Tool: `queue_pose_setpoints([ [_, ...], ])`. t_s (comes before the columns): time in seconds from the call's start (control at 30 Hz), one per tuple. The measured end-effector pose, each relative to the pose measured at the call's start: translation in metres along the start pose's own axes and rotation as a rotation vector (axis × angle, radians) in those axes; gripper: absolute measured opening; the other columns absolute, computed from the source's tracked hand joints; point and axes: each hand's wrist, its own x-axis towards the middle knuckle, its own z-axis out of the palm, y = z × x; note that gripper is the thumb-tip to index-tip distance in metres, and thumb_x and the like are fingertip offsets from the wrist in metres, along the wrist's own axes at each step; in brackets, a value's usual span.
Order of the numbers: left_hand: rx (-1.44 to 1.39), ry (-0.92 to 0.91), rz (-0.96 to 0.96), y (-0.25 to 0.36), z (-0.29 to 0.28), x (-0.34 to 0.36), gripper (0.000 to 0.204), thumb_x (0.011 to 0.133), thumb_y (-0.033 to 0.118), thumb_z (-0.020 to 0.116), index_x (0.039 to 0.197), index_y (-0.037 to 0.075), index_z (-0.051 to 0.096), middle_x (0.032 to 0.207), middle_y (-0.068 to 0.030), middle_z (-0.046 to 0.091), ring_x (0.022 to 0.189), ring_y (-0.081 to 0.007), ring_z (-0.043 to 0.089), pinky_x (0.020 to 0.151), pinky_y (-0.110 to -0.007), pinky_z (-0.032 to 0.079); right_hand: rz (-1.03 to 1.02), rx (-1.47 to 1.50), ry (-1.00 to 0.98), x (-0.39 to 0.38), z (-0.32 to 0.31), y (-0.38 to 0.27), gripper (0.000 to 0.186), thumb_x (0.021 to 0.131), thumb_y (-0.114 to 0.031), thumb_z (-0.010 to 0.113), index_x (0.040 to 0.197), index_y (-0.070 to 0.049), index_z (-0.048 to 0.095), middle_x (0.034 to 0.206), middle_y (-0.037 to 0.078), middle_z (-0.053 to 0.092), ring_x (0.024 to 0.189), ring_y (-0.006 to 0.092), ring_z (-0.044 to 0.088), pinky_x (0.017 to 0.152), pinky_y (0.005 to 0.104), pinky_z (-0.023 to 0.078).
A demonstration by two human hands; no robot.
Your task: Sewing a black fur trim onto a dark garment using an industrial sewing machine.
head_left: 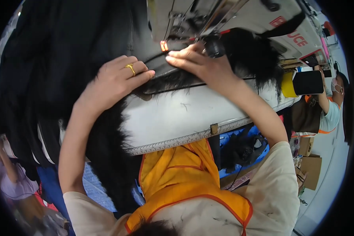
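Observation:
Black fabric with a dark fur edge lies across the bed of a sewing machine. My left hand, a gold ring on one finger, is closed on the fabric left of the needle area, thumb pointing right. Beside the lit spot at the needle, my right hand has its thumb and forefinger close together on the fabric by a narrow dark strip. Its other fingers reach toward the machine parts and are partly hidden.
A measuring tape strip runs along the near edge of the white table. Black fur bunches right of my right hand. A yellow-and-black object stands at the right. Other people work at far left and far right.

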Motion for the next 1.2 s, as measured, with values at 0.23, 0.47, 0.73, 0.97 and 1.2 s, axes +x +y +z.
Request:
queue_pose_setpoints([
  [0.23, 0.040, -0.056, -0.073, 0.003, -0.005, -0.006, 0.028, 0.068, 0.006, 0.058, 0.096, 0.003, 0.063, 0.104, -0.0018, 0.063, 0.088, -0.0187, 0.058, 0.075, -0.030, 0.050, 0.050, 0.104, 0.040, 0.000, 0.010, 0.021, 0.039, 0.073, -0.015, 0.061, 0.109, -0.030, 0.066, 0.102, -0.007, 0.066, 0.085, 0.0142, 0.061, 0.075, 0.0269, 0.050],
  [0.47, 0.010, -0.037, 0.014, -0.020, 0.011, 0.014, 0.027, 0.071, 0.009, 0.057, 0.097, 0.006, 0.064, 0.097, 0.0007, 0.063, 0.086, -0.0172, 0.056, 0.074, -0.028, 0.049, 0.207, 0.243, 0.065, -0.024, 0.030, 0.045, 0.005, 0.061, -0.014, 0.064, 0.065, -0.014, 0.062, 0.069, -0.001, 0.058, 0.077, 0.0194, 0.058, 0.064, 0.0323, 0.047],
  [0.73, 0.099, 0.010, -0.062, -0.024, 0.013, 0.021, 0.029, 0.073, 0.010, 0.056, 0.100, 0.009, 0.066, 0.074, -0.0011, 0.060, 0.086, -0.0162, 0.056, 0.075, -0.028, 0.048, 0.226, 0.242, 0.085, -0.010, 0.023, 0.050, 0.004, 0.057, -0.009, 0.063, 0.058, -0.007, 0.060, 0.064, 0.009, 0.055, 0.070, 0.0286, 0.056, 0.064, 0.0378, 0.046],
  [0.97, 0.150, -0.029, -0.123, -0.017, 0.013, 0.028, 0.028, 0.074, 0.010, 0.056, 0.100, 0.011, 0.065, 0.072, -0.0025, 0.055, 0.082, -0.0158, 0.055, 0.074, -0.029, 0.047, 0.342, 0.225, 0.097, -0.004, 0.016, 0.041, 0.007, 0.062, -0.006, 0.060, 0.055, -0.007, 0.056, 0.064, 0.008, 0.057, 0.071, 0.0270, 0.056, 0.065, 0.0367, 0.046],
  [1.2, 0.158, -0.022, -0.117, -0.010, 0.014, 0.021, 0.026, 0.076, 0.010, 0.054, 0.100, 0.011, 0.064, 0.082, -0.0033, 0.059, 0.087, -0.0166, 0.056, 0.082, -0.028, 0.046, 0.322, 0.184, 0.142, -0.007, 0.013, 0.039, 0.004, 0.062, -0.003, 0.059, 0.060, -0.006, 0.057, 0.068, 0.012, 0.058, 0.075, 0.0311, 0.056, 0.067, 0.0394, 0.046],
])
